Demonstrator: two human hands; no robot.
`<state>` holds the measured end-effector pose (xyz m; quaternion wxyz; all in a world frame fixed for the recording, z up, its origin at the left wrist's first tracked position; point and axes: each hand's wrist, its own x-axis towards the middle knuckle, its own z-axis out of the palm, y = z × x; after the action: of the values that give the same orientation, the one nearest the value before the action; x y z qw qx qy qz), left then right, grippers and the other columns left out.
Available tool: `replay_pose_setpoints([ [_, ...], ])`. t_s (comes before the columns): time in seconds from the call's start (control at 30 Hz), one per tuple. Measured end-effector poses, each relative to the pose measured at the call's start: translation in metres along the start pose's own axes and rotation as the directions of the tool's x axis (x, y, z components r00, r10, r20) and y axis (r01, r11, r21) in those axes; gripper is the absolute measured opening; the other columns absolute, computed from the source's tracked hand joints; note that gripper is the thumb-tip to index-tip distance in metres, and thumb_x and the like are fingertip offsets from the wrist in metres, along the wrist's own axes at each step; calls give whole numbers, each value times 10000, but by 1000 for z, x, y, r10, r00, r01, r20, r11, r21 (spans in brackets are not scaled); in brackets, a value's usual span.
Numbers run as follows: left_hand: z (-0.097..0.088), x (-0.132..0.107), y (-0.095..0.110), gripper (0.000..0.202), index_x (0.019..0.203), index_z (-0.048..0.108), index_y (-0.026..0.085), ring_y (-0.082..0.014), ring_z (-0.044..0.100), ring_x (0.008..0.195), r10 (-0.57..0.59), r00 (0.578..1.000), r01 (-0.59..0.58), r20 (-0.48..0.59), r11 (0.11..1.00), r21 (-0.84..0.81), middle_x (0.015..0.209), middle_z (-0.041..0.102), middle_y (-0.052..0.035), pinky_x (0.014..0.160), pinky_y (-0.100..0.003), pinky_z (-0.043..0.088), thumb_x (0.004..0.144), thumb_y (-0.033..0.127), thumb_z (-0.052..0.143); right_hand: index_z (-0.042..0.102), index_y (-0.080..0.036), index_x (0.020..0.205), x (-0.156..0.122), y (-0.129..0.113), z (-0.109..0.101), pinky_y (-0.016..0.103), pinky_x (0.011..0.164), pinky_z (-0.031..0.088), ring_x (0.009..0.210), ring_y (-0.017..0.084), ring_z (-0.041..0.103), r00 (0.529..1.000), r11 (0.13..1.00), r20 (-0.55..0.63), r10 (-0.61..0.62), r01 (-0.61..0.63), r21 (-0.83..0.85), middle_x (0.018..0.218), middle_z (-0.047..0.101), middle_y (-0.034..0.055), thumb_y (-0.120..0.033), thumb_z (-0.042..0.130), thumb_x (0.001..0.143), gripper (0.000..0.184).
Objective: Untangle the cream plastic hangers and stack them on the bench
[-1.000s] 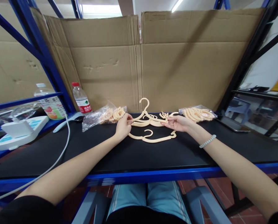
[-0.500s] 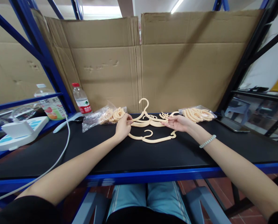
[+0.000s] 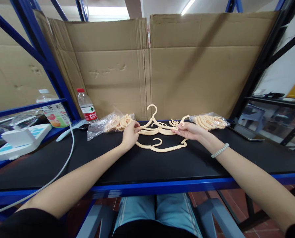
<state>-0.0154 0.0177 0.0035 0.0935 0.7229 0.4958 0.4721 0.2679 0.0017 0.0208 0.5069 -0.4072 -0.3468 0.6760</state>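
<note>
A cream plastic clothes hanger [image 3: 152, 123] is held up at the middle of the table, its hook pointing upward. My left hand [image 3: 131, 135] pinches its left end, and my right hand [image 3: 190, 131] is closed on its right end. A small curved cream piece [image 3: 185, 118] shows just above my right fingers; whether it is in their grip I cannot tell. Behind and below the held hanger lie other hangers [image 3: 159, 133], partly hidden. Nearer to me a separate cream hanger [image 3: 165, 150] lies flat, its hook turned to the right.
Clear bags of cream parts lie at left [image 3: 120, 121] and right [image 3: 209, 121]. Small loose pieces [image 3: 173, 123] sit at the back. A red-capped bottle [image 3: 87, 107], a power strip [image 3: 23, 142] with a white cable [image 3: 71, 150], and a phone-like slab [image 3: 246, 132] flank the black table [image 3: 162, 170].
The small curved piece by my right fingers has tilted up slightly, and the held hanger's hook has shifted a touch left. Both hands stay closed at the hanger's ends.
</note>
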Motion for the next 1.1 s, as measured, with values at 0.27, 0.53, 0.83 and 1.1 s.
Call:
replay_pose_setpoints([
  [0.27, 0, -1, -2, 112, 763, 482, 202, -178, 569, 754, 18, 1000, -18, -7, 1000, -8, 762, 585, -2, 720, -288, 415, 722, 100, 503, 473, -151, 736, 3, 6, -4, 244, 709, 607, 859, 184, 698, 996, 998, 85, 31, -27, -53, 796, 589, 41, 64, 450, 836, 239],
  [0.53, -2, 2, -3, 119, 764, 486, 201, -177, 568, 769, 61, 998, -61, -30, 998, 4, 752, 587, 3, 727, -281, 419, 714, 95, 500, 503, -126, 765, 2, 2, -7, 267, 774, 596, 869, 178, 692, 991, 997, 122, 55, -49, -54, 825, 603, 62, 30, 430, 869, 201],
  [0.83, -1, 1, -4, 125, 761, 501, 201, -178, 569, 779, 71, 996, -71, -55, 997, 7, 768, 593, 1, 737, -287, 416, 713, 85, 502, 503, -149, 703, 7, 7, -10, 200, 700, 588, 710, 120, 678, 988, 992, 146, 41, -23, -125, 707, 592, 19, 76, 472, 810, 251],
  [1.1, -1, -1, -2, 127, 791, 495, 205, -179, 580, 778, 59, 998, -59, -16, 997, 47, 781, 600, -2, 730, -290, 419, 739, 89, 500, 521, -157, 704, 9, 10, -11, 200, 683, 573, 676, 107, 661, 996, 982, 80, -45, 59, -180, 692, 600, 8, 93, 532, 747, 253],
])
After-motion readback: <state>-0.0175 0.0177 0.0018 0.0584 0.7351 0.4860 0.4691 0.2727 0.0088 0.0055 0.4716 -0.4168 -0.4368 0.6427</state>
